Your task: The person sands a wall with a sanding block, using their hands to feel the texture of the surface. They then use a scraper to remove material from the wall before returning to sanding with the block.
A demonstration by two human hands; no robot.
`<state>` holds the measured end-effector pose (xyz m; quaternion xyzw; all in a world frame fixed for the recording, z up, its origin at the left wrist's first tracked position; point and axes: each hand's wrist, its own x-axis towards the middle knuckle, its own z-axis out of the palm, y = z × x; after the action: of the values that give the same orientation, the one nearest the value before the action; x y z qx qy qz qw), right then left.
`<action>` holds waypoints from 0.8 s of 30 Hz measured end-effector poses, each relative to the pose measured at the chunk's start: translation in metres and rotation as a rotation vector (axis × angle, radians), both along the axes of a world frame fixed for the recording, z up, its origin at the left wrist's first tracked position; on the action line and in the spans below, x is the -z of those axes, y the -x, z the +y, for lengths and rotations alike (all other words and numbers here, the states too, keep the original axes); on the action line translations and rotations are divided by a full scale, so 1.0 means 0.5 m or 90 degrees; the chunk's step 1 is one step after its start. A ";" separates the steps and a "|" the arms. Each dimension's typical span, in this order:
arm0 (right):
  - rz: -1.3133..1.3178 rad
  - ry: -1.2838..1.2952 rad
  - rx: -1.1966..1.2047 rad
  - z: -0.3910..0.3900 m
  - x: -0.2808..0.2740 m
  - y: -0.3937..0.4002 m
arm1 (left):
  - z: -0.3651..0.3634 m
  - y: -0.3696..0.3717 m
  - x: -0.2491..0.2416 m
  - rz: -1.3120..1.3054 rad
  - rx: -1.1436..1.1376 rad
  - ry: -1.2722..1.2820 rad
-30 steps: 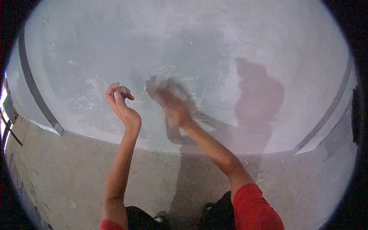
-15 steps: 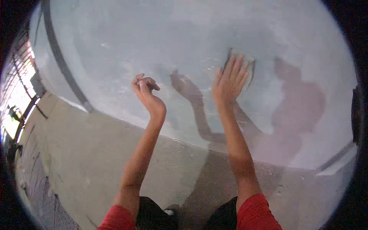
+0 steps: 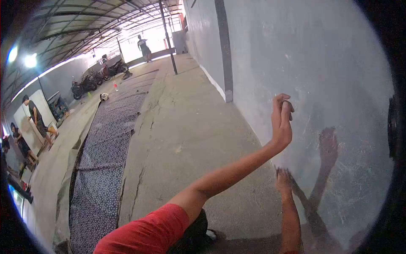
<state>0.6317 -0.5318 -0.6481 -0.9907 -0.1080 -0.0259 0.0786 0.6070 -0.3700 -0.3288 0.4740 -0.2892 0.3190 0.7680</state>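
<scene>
My left hand (image 3: 282, 120) is raised in front of the grey wall (image 3: 262, 55), bent back at the wrist. Its fingers are loosely curled and hold nothing. Lower down, my right hand (image 3: 284, 182) is against the wall near its foot. A dark edge shows at its fingertips, from a thin sheet (image 3: 282, 170) pressed under the palm, perhaps sandpaper; most of it is hidden. Pale scuffs and scratches mark the wall around both hands, and shadows of my arms fall on it.
A dark grey stripe (image 3: 225, 51) runs up the wall. On the concrete floor (image 3: 182, 139) lies a long patterned mat (image 3: 99, 169). A thin post (image 3: 168, 38) stands ahead. Motorbikes (image 3: 86, 84) are parked farther off. Several people are at the left, and one person (image 3: 144, 48) is far ahead.
The view has swung left, bringing the mat, post and people into sight. My right hand has moved lower on the wall. My left hand remains raised and curled.
</scene>
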 end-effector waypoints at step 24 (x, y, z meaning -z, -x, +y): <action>-1.149 -0.165 0.470 -0.370 -0.762 0.555 | -0.339 0.051 0.034 0.100 0.129 0.170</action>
<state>0.3543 -0.7168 -0.2672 -0.5544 0.1928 -0.8073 0.0615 0.5815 -0.5397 -0.3459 0.3597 -0.2295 0.2375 0.8727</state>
